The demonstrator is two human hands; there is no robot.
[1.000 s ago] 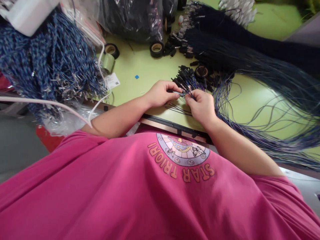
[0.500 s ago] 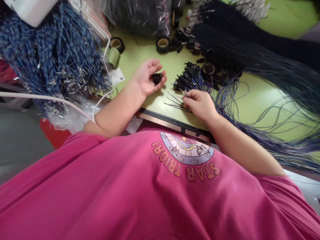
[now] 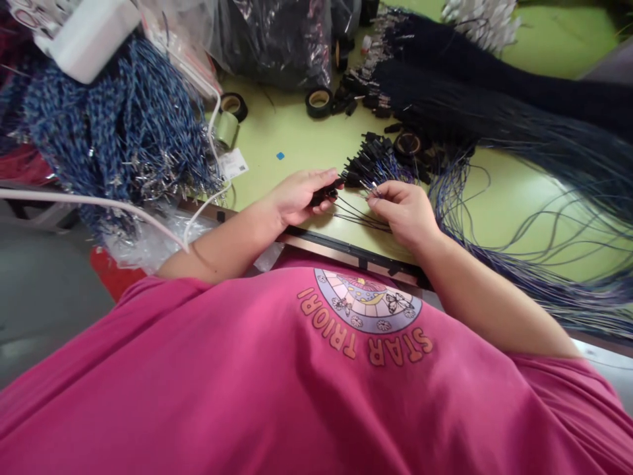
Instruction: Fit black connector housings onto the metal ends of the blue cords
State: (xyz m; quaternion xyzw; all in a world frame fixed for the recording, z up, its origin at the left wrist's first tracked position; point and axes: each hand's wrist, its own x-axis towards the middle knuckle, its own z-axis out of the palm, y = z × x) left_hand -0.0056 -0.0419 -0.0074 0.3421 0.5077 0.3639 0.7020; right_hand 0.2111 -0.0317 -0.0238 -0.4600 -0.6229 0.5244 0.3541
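My left hand [image 3: 299,196] is closed on a small black connector [image 3: 324,193] just above the green table [image 3: 504,198], near its front edge. My right hand [image 3: 403,211] pinches the metal-tipped end of a thin dark wire [image 3: 372,188] a short way to the right of the connector. More thin wires [image 3: 356,218] lie on the table between the two hands. Just behind them is a cluster of wires fitted with black connectors [image 3: 368,161].
A big bundle of blue twisted wires [image 3: 113,132] hangs at the left. Dark wire bundles [image 3: 494,105] run across the back right. Black tape rolls [image 3: 319,102] and a green roll [image 3: 226,128] lie at the back, beside a black plastic bag [image 3: 277,39]. A white cable [image 3: 99,204] crosses the left.
My left hand had swung out to the left, palm up with a black connector in it. It is back by my right hand now, closed on the connector.
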